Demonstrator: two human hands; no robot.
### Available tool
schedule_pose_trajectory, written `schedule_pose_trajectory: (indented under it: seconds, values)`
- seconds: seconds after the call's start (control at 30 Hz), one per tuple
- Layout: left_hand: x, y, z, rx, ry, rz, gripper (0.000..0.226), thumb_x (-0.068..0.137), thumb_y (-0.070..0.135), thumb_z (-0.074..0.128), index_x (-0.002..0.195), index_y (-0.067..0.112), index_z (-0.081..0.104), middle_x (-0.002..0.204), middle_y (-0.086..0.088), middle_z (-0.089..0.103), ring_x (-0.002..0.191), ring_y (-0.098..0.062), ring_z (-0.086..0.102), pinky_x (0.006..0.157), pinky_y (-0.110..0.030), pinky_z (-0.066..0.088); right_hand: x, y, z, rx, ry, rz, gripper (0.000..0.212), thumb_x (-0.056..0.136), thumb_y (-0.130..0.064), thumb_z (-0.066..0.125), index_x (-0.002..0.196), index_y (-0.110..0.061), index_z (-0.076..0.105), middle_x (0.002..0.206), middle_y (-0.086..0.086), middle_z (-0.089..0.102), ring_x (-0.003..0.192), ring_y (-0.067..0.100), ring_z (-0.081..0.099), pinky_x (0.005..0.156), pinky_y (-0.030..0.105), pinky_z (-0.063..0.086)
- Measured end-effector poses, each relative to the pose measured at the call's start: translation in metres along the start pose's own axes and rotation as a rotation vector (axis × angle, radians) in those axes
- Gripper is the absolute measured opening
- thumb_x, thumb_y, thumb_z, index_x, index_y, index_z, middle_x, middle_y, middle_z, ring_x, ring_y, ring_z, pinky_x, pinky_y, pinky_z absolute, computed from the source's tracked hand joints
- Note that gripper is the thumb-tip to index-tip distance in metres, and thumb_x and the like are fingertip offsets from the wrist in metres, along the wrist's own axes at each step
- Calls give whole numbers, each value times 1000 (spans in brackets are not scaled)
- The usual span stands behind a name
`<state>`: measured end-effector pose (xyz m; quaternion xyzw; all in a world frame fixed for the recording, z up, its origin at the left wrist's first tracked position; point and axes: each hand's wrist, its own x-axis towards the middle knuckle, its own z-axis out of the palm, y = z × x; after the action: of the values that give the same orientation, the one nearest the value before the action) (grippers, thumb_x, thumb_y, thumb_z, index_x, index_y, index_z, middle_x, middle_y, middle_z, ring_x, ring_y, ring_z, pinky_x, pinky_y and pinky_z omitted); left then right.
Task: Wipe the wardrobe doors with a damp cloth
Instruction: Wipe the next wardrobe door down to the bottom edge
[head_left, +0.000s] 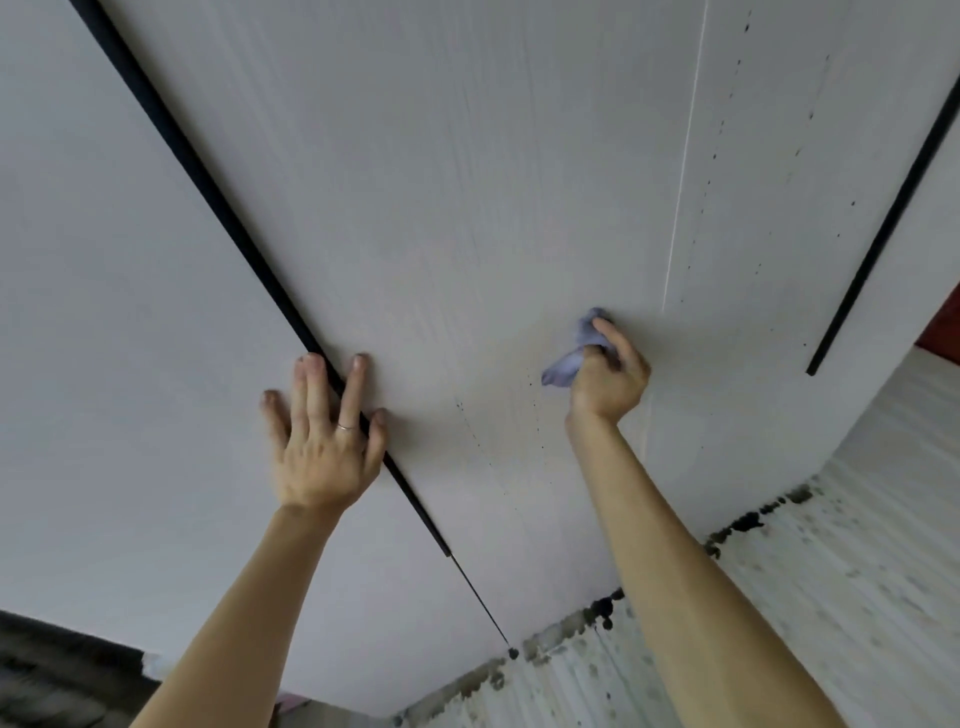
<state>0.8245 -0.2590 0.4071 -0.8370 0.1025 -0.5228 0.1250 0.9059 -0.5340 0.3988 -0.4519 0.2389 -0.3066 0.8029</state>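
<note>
On the left, the left hand (324, 447) lies flat, its fingers straight and spread, across the black strip (208, 171) between two wardrobe doors (441, 208), and it holds nothing. Further right, the right hand (610, 379) has its fingers curled tightly around the bluish cloth (569, 364) and presses it against the door. Rows of dark specks (717, 150) show near the cloth and on the panel to its right, so the wiping seems only partly done.
</note>
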Motion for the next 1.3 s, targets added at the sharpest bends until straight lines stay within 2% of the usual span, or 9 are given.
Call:
schedule_pose_trajectory:
  seconds: [0.1, 0.2, 0.43, 0.63, 0.77, 0.9, 1.0, 1.1, 1.3]
  values:
    - [0, -4, 2, 15, 28, 13, 68, 95, 38, 56, 155, 17, 32, 156, -23, 25, 147, -31, 25, 115, -55, 17, -63, 20, -1, -107, -118, -137, 49, 69, 22, 53, 87, -17, 77, 105, -3, 57, 93, -5, 60, 87, 12, 46]
    - [-1, -7, 3, -5, 53, 57, 67, 94, 38, 57, 154, 17, 35, 158, -21, 23, 151, -30, 21, 113, -55, 21, -61, 24, -15, -238, -324, -221, 50, 67, 21, 51, 84, -17, 79, 110, 12, 64, 101, 6, 64, 92, 19, 49]
    - [-7, -2, 7, -22, 38, 39, 72, 99, 35, 51, 160, 19, 16, 168, -13, -4, 155, -26, 5, 121, -55, 4, -21, -9, 1, 37, 23, 11, 49, 68, 27, 46, 70, -13, 74, 73, -3, 72, 67, 4, 68, 69, 17, 51]
    - [-7, -8, 5, -46, 13, 57, 72, 99, 35, 52, 160, 18, 17, 168, -13, -4, 155, -26, 4, 119, -56, 9, -109, 39, 6, -222, -300, -116, 43, 66, 16, 47, 81, -8, 79, 105, 13, 62, 79, 3, 67, 67, 20, 55]
    - [-6, -15, -5, -76, 29, 106, 67, 96, 38, 58, 155, 17, 35, 166, -15, 11, 153, -27, 18, 114, -54, 24, -73, 26, -3, -245, -412, 34, 45, 62, 14, 51, 82, -15, 79, 104, 18, 73, 93, 33, 73, 73, 45, 57]
    - [-5, -35, -10, -45, 21, 246, 65, 97, 52, 54, 155, 26, 37, 167, -13, 14, 152, -24, 21, 113, -48, 28, -54, 10, 4, -131, -159, 59, 49, 62, 14, 50, 76, -24, 80, 95, 9, 77, 92, 29, 73, 87, 53, 58]
    - [-6, -35, -5, -6, 32, 217, 65, 97, 54, 52, 154, 28, 37, 168, -9, 10, 154, -20, 14, 118, -46, 21, -102, 24, 18, -163, -106, -39, 47, 64, 12, 50, 80, -21, 79, 105, 21, 68, 94, 23, 69, 90, 37, 57]
    - [-6, -33, -5, 7, 62, 220, 64, 96, 54, 52, 154, 29, 39, 167, -9, 13, 154, -20, 17, 121, -44, 18, -151, 41, 13, -283, -344, -225, 49, 64, 21, 48, 80, -15, 78, 104, 14, 59, 88, -2, 61, 82, 9, 44]
    - [-7, -32, -9, -25, 54, 217, 64, 97, 52, 52, 155, 28, 37, 167, -9, 12, 154, -21, 17, 122, -44, 16, -126, 16, 2, -256, -396, -144, 47, 65, 30, 43, 79, -2, 74, 92, 14, 68, 67, -9, 64, 65, 6, 46]
